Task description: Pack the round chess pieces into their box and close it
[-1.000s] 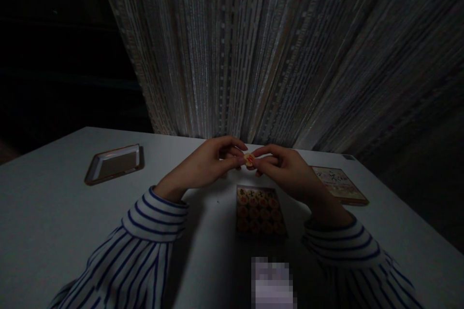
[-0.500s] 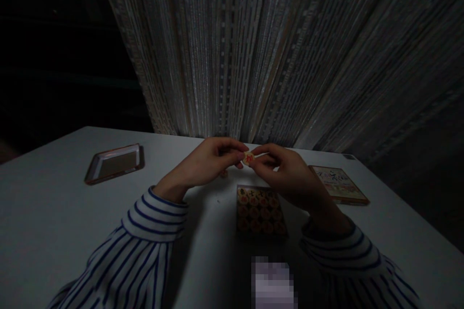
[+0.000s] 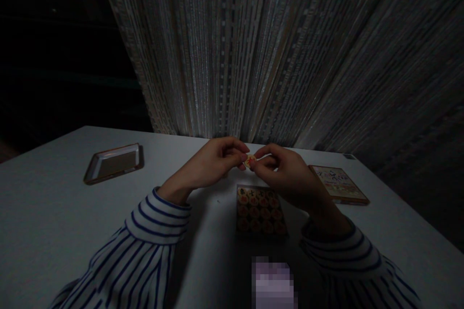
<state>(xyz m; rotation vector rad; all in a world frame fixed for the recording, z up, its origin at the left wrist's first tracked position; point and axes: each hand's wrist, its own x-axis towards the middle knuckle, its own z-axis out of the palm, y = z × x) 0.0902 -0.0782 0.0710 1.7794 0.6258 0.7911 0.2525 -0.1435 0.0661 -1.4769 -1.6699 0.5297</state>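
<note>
A round Chinese chess piece (image 3: 250, 161) with a red character is pinched between both hands above the table. My left hand (image 3: 217, 160) grips its left edge with thumb and fingers. From the other side, my right hand (image 3: 286, 169) has its fingertips closed on the right edge. Just below and in front of the hands lies an open box (image 3: 258, 237) with rows of chess pieces, some with black characters in the back row and red ones in the rows nearer me. Part of its back right corner is close under my right hand.
On the left of the white table (image 3: 203, 260) lies a shallow box lid (image 3: 114, 163), inner side up. A flat box with a printed picture (image 3: 339, 183) rests at the right. A patterned string curtain (image 3: 232, 48) hangs behind the table's far edge. The light is dim.
The chess piece has turned slightly between the fingers and dropped a little. My left forearm has shifted slightly to the right. The boxes stay where they were.
</note>
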